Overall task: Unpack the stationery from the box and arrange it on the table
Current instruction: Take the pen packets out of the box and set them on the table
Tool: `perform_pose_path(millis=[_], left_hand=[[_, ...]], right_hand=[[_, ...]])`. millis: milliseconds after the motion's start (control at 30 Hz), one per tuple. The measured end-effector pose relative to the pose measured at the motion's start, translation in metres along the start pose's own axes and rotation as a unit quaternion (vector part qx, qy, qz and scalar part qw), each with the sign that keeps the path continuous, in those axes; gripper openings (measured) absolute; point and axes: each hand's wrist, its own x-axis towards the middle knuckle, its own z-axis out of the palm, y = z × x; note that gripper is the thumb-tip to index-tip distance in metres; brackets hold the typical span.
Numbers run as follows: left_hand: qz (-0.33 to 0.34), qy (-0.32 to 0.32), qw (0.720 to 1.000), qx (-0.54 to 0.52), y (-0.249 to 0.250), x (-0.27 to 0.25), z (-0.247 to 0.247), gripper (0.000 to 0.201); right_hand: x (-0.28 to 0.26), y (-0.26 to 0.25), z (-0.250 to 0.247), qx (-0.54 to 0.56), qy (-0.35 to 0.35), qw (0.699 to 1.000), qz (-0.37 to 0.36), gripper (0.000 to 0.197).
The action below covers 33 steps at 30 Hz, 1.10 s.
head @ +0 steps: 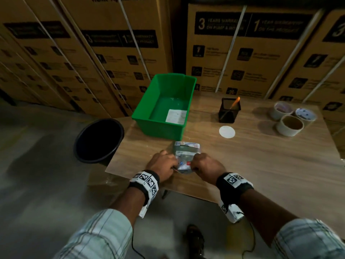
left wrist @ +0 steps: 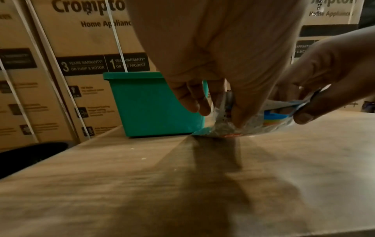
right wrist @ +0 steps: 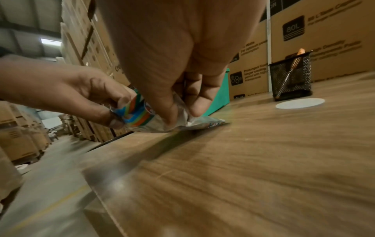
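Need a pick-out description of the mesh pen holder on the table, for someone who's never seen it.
Start at the wooden table, then the green bin at its far edge. To the bin's right stands the pen holder, just behind a flat white disc. It is the only black, square mesh container, with one orange pen leaning inside; the cups further right are round and pale.

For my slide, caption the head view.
Both hands, left hand and right hand, pinch a clear plastic stationery packet before the green plastic bin.
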Motion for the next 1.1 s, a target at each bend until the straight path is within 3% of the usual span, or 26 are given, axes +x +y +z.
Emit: perform_pose_path(millis=[267,400,533,700,933,1100], left_hand=[[-0.016,-0.053,0.998,-0.014,0.006,0.000,0.038,0.032],[-0.023,-0.092,0.995,-0.013,0.007,-0.006,0.038,0.046],[0.000,-0.134,0.991,0.022,0.008,-0.015,0.034,0.049],[0.005,-0.074,0.996,-0.055,0.008,-0.029,0.030,0.038],[0.030,-0.001,0.992,-0.122,0.022,-0.039,0.021,0.028],[0.070,0.040,0.985,-0.154,0.061,-0.032,-0.001,0.029]], right_hand=[[-0.017,-0.012,0.035,-0.068,-0.055,0.995,0.046,0.023],[-0.018,-0.023,0.039,-0.093,-0.068,0.992,0.049,0.026],[-0.023,-0.031,0.035,-0.098,-0.080,0.990,0.064,0.042],[-0.034,-0.043,0.031,-0.111,-0.111,0.983,0.095,0.039],[-0.067,-0.053,0.004,-0.075,0.015,0.990,0.117,0.037],[-0.106,-0.036,-0.019,-0.070,0.069,0.985,0.144,0.032]])
